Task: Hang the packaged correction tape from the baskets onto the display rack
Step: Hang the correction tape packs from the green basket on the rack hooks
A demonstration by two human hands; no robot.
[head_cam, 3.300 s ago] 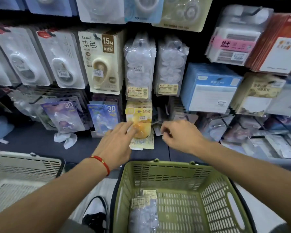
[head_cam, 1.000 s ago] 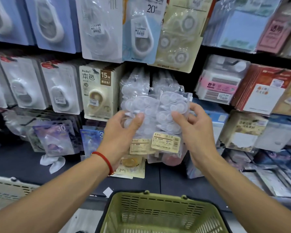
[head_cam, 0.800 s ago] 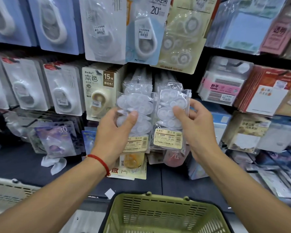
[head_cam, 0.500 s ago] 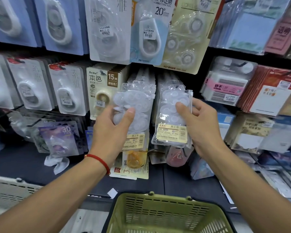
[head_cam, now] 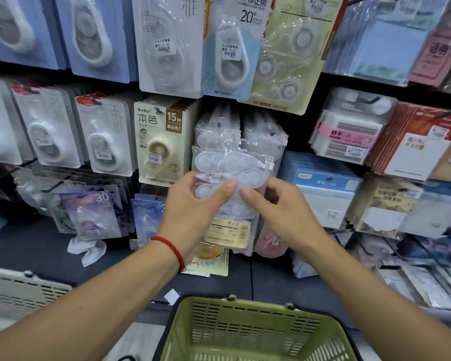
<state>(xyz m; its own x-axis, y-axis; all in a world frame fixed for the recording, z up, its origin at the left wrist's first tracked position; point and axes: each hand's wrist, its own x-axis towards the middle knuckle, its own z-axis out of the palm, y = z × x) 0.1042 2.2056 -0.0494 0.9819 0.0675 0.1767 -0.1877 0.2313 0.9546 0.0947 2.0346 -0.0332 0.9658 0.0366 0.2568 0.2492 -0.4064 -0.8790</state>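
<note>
In front of the display rack (head_cam: 305, 126) I hold clear plastic packs of correction tape (head_cam: 235, 168) with yellow labels at the bottom. My left hand (head_cam: 195, 214) grips them from the left, thumb across the front. From the right, my right hand (head_cam: 284, 214) pinches the same bundle, its forefinger nearly touching the left thumb. Behind them, more of the same clear packs (head_cam: 263, 131) hang on the rack's hooks. The green basket (head_cam: 245, 306) stands below my arms; its contents are out of view.
Carded correction tapes (head_cam: 162, 142) hang left of the clear packs, and sticky-note packs (head_cam: 349, 131) hang to the right. A pale basket (head_cam: 18, 293) sits at lower left. Loose packs (head_cam: 208, 259) lie on the dark shelf below the hooks.
Half a second ago each hand held a pack side by side; now the hands have come together and the packs overlap as one bundle at the centre.
</note>
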